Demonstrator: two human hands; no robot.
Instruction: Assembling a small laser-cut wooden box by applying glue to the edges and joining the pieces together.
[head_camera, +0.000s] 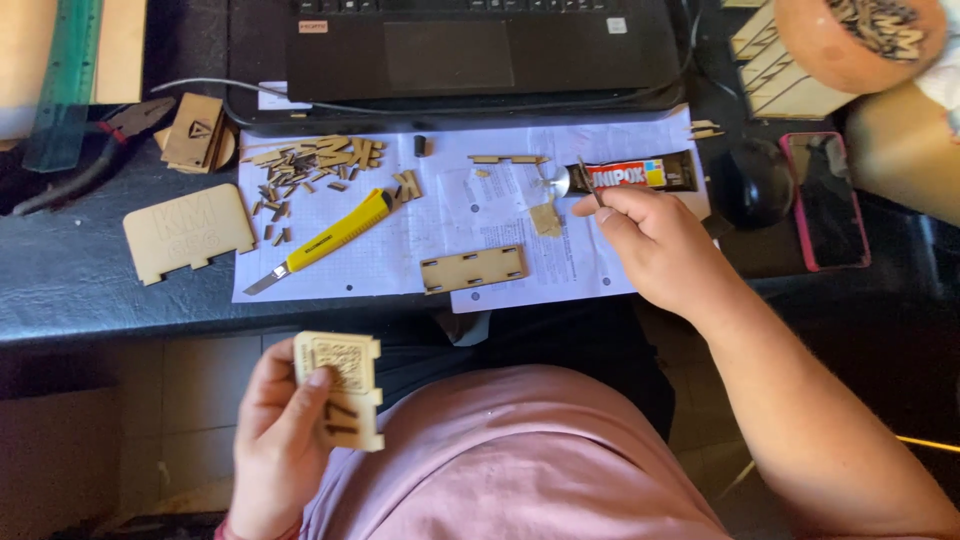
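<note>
My left hand (275, 430) holds a small laser-cut wooden panel (340, 385) with engraved markings, low over my lap in front of the desk edge. My right hand (655, 240) is above the white paper sheets (400, 255) and pinches a thin dark stick (590, 183) between thumb and fingers. The stick's tip is close to the nozzle end of a black glue tube (635, 175) that lies on the paper. A flat slotted wooden piece (474, 268) rests on the paper near the desk's front edge. A small blob-smeared scrap (545, 218) lies just left of my right hand.
A yellow utility knife (330, 238) with its blade out lies on the paper. Several small wood offcuts (310, 165) are scattered behind it. A tan wooden plate (187, 230), pliers (90, 150), a laptop (480, 45), a black mouse (752, 182) and a pink-cased phone (825, 200) are on the desk.
</note>
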